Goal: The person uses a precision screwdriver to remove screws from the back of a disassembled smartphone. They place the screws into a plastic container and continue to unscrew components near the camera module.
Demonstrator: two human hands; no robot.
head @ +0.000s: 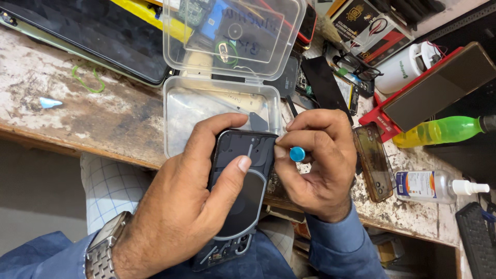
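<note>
My left hand (181, 206) grips a dark opened phone body (240, 199), back side up, with a round coil plate showing; the thumb lies across its middle. My right hand (318, 160) pinches a small screwdriver with a blue round cap (297, 153), its tip hidden against the phone's upper right edge. Both hands hover over the front edge of a worn workbench (93, 108), just in front of an open clear plastic box (178, 111).
The clear box's lid (232, 31) stands up over loose phone parts. A tablet (88, 36) lies at the back left. To the right are a brown phone case (373, 163), a red stand holding a phone (439, 85), a yellow-green bottle (439, 130) and a spray bottle (434, 185).
</note>
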